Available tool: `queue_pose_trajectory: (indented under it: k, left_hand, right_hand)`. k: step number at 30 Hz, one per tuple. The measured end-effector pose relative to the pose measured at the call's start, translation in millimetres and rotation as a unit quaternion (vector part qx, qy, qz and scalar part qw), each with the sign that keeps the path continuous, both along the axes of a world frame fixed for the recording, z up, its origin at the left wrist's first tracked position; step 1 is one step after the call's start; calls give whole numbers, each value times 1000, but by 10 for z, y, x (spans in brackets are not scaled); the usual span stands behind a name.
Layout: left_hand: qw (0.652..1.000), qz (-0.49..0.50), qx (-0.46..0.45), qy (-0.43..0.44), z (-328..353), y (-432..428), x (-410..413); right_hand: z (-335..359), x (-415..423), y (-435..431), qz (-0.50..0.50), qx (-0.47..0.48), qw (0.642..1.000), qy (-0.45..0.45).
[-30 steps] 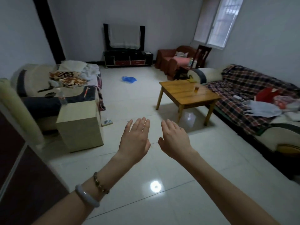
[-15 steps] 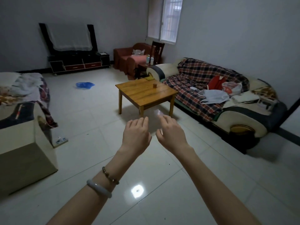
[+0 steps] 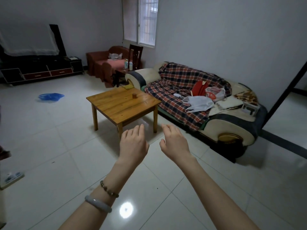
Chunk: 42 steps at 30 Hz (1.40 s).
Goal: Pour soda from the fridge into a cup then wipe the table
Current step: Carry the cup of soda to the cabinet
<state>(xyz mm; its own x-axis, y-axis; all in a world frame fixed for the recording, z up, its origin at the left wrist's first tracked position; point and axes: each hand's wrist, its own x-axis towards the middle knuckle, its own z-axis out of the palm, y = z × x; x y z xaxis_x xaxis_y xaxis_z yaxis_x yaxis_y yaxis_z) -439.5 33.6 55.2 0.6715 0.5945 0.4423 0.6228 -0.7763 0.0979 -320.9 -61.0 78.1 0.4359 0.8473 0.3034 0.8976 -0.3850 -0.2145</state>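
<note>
Head-height view of a living room: a person's bare left hand [image 3: 133, 143] and right hand [image 3: 174, 144] hang side by side above the white tiled floor [image 3: 66, 146]. Each grip is slack, with fingers loosely spread and holding nothing. Ahead and a little to the left, well apart from both hands, stands a low square wooden desk [image 3: 119, 107] — on its far half sits a small brown cup [image 3: 134, 96], upright. The left hand looks slightly nearer to it. No fridge or soda is in view, so fetching the drink probably means turning away from the desk.
</note>
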Motion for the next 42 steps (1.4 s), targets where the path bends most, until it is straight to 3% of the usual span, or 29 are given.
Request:
queue_pose_trajectory:
  k: [18,30,42]
  left_hand:
    - [999,-43,22,-11,-78,1801,2462]
    - [997,53,-13,47,-221,3292,4331]
    - [991,114,-22,60,-447,4787,5256]
  right_hand:
    - [-143,2431,1802,-11,-18,999,36]
    - [-174,4432,3434,88,-53,994,40]
    - [-444,5404,5099,163,-38,984,65]
